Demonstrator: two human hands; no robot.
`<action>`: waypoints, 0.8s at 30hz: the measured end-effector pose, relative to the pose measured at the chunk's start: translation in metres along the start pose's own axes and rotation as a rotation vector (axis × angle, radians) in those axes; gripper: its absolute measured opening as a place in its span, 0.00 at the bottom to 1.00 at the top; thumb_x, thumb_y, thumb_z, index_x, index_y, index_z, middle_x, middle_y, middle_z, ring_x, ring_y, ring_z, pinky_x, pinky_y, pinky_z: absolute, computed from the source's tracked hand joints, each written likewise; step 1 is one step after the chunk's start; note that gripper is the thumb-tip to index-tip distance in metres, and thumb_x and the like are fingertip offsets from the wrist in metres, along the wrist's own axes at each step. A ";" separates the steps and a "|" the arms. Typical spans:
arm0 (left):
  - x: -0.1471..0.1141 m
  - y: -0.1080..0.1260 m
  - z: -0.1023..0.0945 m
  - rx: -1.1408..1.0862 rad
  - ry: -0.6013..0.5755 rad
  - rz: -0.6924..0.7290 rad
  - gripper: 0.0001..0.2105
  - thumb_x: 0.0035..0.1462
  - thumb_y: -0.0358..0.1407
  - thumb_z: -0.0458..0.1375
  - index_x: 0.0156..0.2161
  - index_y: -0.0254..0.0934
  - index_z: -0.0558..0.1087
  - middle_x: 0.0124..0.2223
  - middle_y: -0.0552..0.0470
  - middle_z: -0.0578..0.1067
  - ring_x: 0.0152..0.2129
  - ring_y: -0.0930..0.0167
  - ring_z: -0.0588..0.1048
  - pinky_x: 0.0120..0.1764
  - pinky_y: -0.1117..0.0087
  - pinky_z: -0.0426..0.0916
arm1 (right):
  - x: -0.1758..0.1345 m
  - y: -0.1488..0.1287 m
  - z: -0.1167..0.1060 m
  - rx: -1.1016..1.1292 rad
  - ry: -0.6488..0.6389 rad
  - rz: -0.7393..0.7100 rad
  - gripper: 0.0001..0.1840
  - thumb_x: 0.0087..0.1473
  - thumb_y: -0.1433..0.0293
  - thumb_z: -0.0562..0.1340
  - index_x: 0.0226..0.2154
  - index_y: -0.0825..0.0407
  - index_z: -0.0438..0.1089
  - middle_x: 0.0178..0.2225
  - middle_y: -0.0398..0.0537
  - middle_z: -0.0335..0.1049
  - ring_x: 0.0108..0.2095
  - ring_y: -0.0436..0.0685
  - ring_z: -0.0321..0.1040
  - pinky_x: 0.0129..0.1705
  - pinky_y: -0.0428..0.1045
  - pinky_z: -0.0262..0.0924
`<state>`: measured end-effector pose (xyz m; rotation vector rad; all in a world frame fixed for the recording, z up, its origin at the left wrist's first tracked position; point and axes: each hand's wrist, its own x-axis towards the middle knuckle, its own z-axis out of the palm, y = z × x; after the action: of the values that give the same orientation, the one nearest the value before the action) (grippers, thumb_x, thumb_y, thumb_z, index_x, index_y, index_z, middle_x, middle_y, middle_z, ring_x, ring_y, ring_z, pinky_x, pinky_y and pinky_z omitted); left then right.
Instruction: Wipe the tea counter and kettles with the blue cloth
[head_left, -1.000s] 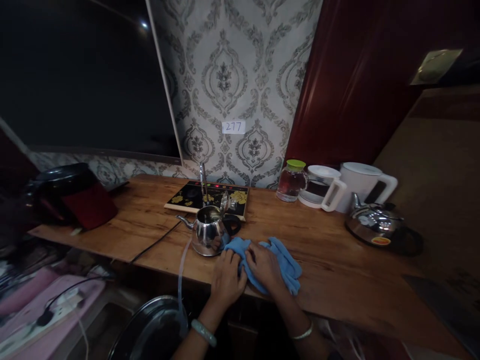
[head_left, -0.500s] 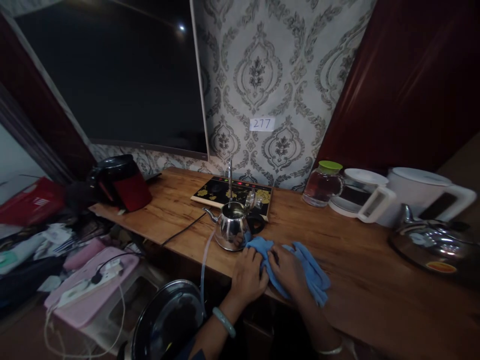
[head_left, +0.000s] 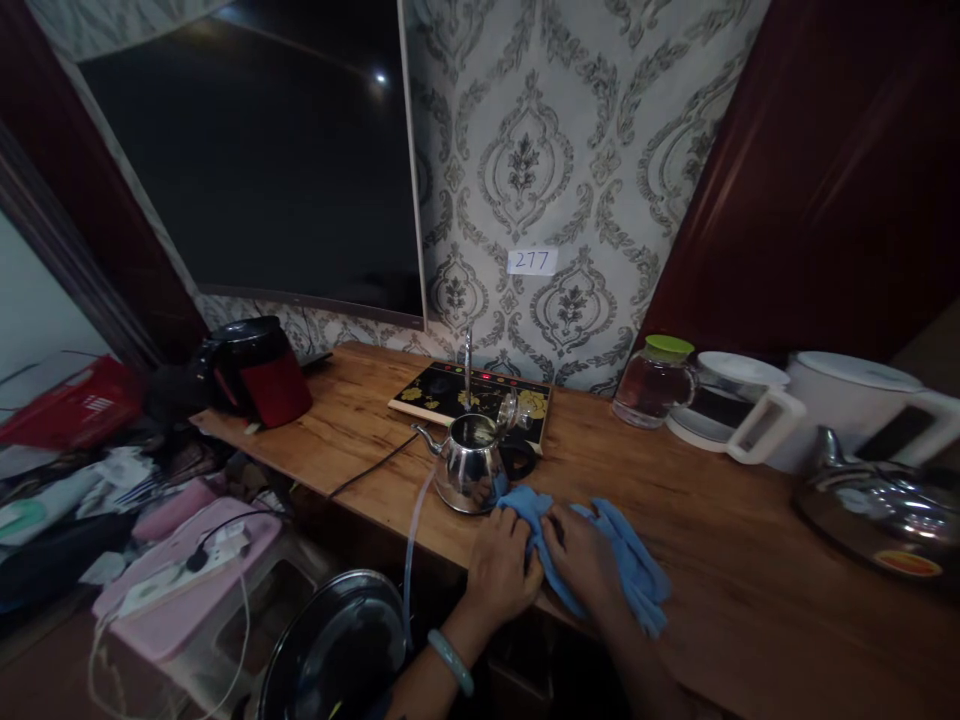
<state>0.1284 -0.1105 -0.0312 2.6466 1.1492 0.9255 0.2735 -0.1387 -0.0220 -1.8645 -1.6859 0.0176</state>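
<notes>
A crumpled blue cloth (head_left: 632, 570) lies at the table's front edge. My left hand (head_left: 504, 562) is closed on its left part, fingers curled, a bracelet on the wrist. My right hand (head_left: 583, 558) is closed on the cloth's middle, close beside the left. Just beyond my left hand stands a small shiny metal kettle (head_left: 469, 475), its lid tipped up and its spout to the left. A thin metal tap (head_left: 469, 372) rises behind the kettle's mouth. Behind stands a black and gold electric tea stove (head_left: 427, 388) with a red light.
A green-lidded glass jug (head_left: 651, 385), white-handled jugs (head_left: 739, 400) and a larger metal kettle (head_left: 877, 510) stand at the right. On the left is a red and black pot (head_left: 262, 375). A clear hose (head_left: 412, 540) hangs beside a dark round bin (head_left: 337, 645). A power strip (head_left: 180, 570) lies on a pink lid.
The whole view has shifted slightly, so things sit a little lower and to the right. Both hands stay on the blue cloth, and the kettle has not visibly moved on the table.
</notes>
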 end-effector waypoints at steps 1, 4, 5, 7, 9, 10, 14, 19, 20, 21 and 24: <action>0.000 0.000 0.000 0.000 0.001 0.000 0.06 0.54 0.31 0.55 0.39 0.37 0.69 0.40 0.47 0.70 0.40 0.63 0.67 0.42 0.59 0.66 | 0.000 0.000 0.001 -0.002 0.007 -0.004 0.14 0.61 0.68 0.49 0.27 0.49 0.65 0.29 0.46 0.73 0.31 0.55 0.69 0.34 0.48 0.52; 0.000 0.000 0.000 -0.006 -0.002 0.001 0.06 0.54 0.31 0.55 0.39 0.37 0.69 0.40 0.47 0.70 0.40 0.62 0.67 0.42 0.59 0.65 | 0.000 0.001 0.002 -0.003 0.015 0.001 0.14 0.61 0.68 0.49 0.27 0.49 0.65 0.28 0.47 0.73 0.31 0.56 0.69 0.35 0.48 0.53; 0.000 0.000 0.000 -0.008 -0.004 -0.001 0.06 0.54 0.31 0.55 0.39 0.37 0.69 0.40 0.47 0.70 0.40 0.62 0.67 0.43 0.59 0.65 | 0.000 0.001 0.002 0.000 0.012 0.002 0.14 0.61 0.68 0.49 0.28 0.49 0.65 0.28 0.47 0.73 0.32 0.56 0.69 0.35 0.48 0.53; 0.001 0.000 0.000 -0.014 -0.011 -0.003 0.06 0.54 0.31 0.54 0.39 0.37 0.69 0.40 0.47 0.70 0.41 0.62 0.67 0.43 0.59 0.65 | 0.000 0.002 0.002 0.004 0.004 0.002 0.14 0.61 0.68 0.49 0.28 0.49 0.65 0.29 0.47 0.73 0.32 0.56 0.70 0.35 0.49 0.53; 0.001 0.000 0.000 -0.018 -0.015 -0.002 0.06 0.54 0.31 0.55 0.39 0.37 0.69 0.41 0.47 0.70 0.41 0.62 0.67 0.43 0.59 0.65 | 0.000 0.002 0.002 0.002 -0.003 0.005 0.14 0.61 0.67 0.49 0.28 0.49 0.65 0.29 0.47 0.73 0.32 0.56 0.70 0.35 0.48 0.53; 0.000 0.000 0.000 -0.019 -0.017 -0.001 0.06 0.54 0.31 0.55 0.39 0.37 0.69 0.41 0.47 0.70 0.41 0.62 0.67 0.43 0.59 0.65 | 0.000 0.002 0.002 -0.002 -0.005 0.007 0.14 0.61 0.67 0.49 0.27 0.49 0.65 0.29 0.47 0.73 0.32 0.56 0.70 0.35 0.48 0.53; 0.000 -0.001 0.000 -0.012 -0.004 -0.004 0.06 0.54 0.31 0.55 0.39 0.38 0.69 0.41 0.47 0.70 0.40 0.62 0.67 0.43 0.59 0.65 | 0.001 0.003 0.003 -0.010 -0.009 -0.004 0.14 0.61 0.68 0.49 0.28 0.50 0.65 0.29 0.47 0.73 0.32 0.56 0.70 0.35 0.48 0.54; 0.000 0.000 -0.001 -0.010 -0.015 -0.003 0.05 0.55 0.32 0.54 0.38 0.38 0.69 0.40 0.47 0.70 0.40 0.62 0.67 0.42 0.59 0.65 | 0.000 0.003 0.004 -0.002 0.004 -0.003 0.13 0.61 0.68 0.50 0.28 0.49 0.65 0.28 0.47 0.74 0.32 0.56 0.70 0.35 0.48 0.54; 0.000 0.000 -0.001 -0.006 -0.019 -0.003 0.05 0.55 0.32 0.54 0.38 0.37 0.69 0.40 0.47 0.70 0.40 0.62 0.67 0.42 0.59 0.65 | 0.000 0.003 0.004 -0.004 0.006 -0.006 0.13 0.61 0.68 0.50 0.28 0.49 0.65 0.28 0.47 0.74 0.32 0.56 0.70 0.35 0.48 0.54; 0.000 0.000 -0.001 -0.004 -0.022 -0.002 0.06 0.55 0.32 0.54 0.38 0.37 0.69 0.40 0.47 0.70 0.40 0.62 0.67 0.42 0.59 0.65 | 0.000 0.003 0.004 -0.008 0.006 -0.006 0.13 0.61 0.69 0.50 0.28 0.49 0.66 0.29 0.47 0.74 0.32 0.56 0.70 0.35 0.48 0.54; 0.000 0.000 -0.001 -0.004 -0.032 0.002 0.07 0.54 0.31 0.54 0.40 0.37 0.69 0.40 0.47 0.70 0.40 0.62 0.66 0.43 0.58 0.65 | 0.000 0.003 0.003 -0.013 0.002 -0.007 0.13 0.61 0.69 0.50 0.28 0.49 0.66 0.29 0.47 0.74 0.32 0.57 0.70 0.35 0.48 0.54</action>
<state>0.1279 -0.1100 -0.0304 2.6495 1.1372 0.8820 0.2748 -0.1372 -0.0253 -1.8674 -1.6943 0.0019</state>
